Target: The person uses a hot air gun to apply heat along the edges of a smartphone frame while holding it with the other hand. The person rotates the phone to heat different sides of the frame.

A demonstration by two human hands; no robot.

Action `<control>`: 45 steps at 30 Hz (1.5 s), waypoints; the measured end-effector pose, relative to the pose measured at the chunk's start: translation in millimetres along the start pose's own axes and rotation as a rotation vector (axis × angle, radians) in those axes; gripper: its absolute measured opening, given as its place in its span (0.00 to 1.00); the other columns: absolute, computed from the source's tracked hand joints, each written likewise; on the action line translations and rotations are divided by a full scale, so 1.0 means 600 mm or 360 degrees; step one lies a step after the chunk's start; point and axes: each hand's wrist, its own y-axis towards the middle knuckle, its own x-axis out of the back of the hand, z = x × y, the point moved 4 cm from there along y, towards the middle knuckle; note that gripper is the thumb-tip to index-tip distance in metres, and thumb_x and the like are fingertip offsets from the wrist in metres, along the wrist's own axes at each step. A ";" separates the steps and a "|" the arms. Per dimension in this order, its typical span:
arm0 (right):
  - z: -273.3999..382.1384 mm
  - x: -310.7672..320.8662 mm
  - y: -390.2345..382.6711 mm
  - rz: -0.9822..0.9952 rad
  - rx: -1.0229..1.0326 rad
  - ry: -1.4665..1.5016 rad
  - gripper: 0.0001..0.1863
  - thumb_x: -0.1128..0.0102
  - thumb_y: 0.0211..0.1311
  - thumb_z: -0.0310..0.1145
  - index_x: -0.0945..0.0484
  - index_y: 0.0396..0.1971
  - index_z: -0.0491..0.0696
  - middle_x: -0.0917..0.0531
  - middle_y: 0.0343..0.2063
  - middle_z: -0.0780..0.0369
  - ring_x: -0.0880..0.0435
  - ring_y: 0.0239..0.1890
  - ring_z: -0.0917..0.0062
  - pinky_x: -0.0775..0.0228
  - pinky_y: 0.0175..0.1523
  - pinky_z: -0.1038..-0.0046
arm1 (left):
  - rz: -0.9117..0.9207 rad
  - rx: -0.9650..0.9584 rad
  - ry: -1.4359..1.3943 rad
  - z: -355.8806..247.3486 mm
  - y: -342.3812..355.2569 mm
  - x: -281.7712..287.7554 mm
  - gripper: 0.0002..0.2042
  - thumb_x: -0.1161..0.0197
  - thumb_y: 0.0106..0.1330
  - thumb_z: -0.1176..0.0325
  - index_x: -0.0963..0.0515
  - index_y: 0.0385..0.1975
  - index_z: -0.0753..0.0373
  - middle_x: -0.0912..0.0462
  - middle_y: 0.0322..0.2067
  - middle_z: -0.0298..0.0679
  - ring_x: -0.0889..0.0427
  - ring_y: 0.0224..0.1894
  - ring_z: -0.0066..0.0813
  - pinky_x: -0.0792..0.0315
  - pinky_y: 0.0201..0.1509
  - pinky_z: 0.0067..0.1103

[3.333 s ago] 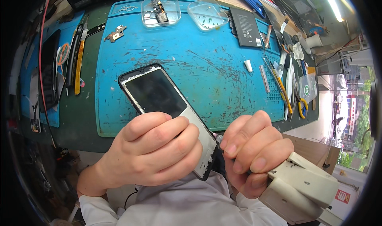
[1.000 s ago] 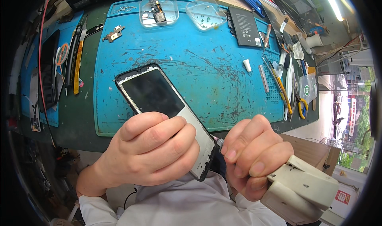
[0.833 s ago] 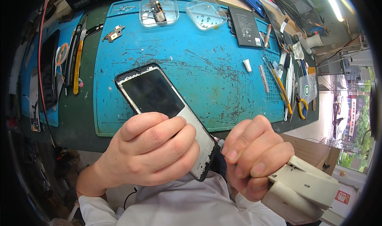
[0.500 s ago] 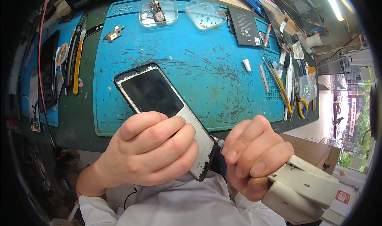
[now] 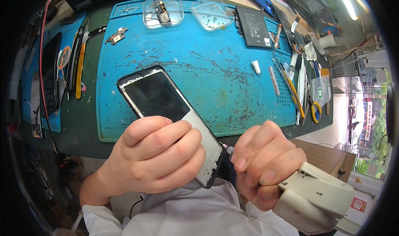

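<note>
My left hand is wrapped around a phone frame, tilted over the near edge of the blue mat. The frame has a black rim, a dark glossy panel at its far end and a silvery, ragged-edged part nearer me; my fingers hide its middle. My right hand is closed around a bulky beige glue dispenser. Its thin pinkish needle tip sticks out past my fingers and meets the frame's right edge, though I cannot tell whether it touches. Most of the dispenser's front is hidden in my fist.
On the blue work mat lie a small white cap, a black battery and a metal bracket. Clear trays with a phone board and tiny screws stand behind. Tweezers and yellow pliers lie right.
The view has shifted slightly, so the mat and its things sit a little further left. Both hands keep their holds, and the needle tip stays by the frame's right edge.
</note>
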 end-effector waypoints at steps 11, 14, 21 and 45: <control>0.001 0.003 -0.001 0.0018 -0.0007 -0.0010 0.07 0.38 0.69 0.35 0.28 0.38 0.52 0.21 0.25 0.69 0.23 0.34 0.76 0.25 0.33 0.78 | -0.0022 -0.0003 0.0000 0.000 0.000 -0.001 0.11 0.35 0.53 0.73 0.20 0.38 0.56 0.15 0.43 0.32 0.18 0.45 0.28 0.30 0.49 0.25; 0.002 0.004 -0.002 0.0021 -0.0010 -0.0014 0.08 0.38 0.69 0.36 0.28 0.38 0.52 0.21 0.25 0.69 0.23 0.35 0.76 0.25 0.33 0.77 | -0.0029 -0.0021 0.0015 0.001 0.000 -0.002 0.11 0.35 0.53 0.72 0.20 0.37 0.57 0.15 0.43 0.32 0.18 0.44 0.28 0.30 0.49 0.25; 0.004 0.003 -0.003 -0.0006 -0.0028 -0.0023 0.08 0.38 0.69 0.36 0.28 0.38 0.52 0.21 0.24 0.69 0.23 0.34 0.76 0.25 0.33 0.77 | -0.0045 -0.0001 0.0095 0.001 0.001 -0.003 0.07 0.36 0.54 0.71 0.22 0.32 0.52 0.18 0.38 0.27 0.19 0.45 0.23 0.29 0.53 0.23; 0.005 0.002 -0.006 -0.0083 -0.0036 -0.0013 0.08 0.36 0.68 0.36 0.27 0.36 0.53 0.22 0.22 0.69 0.24 0.31 0.77 0.28 0.30 0.78 | 0.0003 -0.0019 0.0015 0.000 0.001 -0.001 0.12 0.34 0.52 0.72 0.20 0.37 0.57 0.15 0.42 0.32 0.19 0.45 0.28 0.30 0.49 0.25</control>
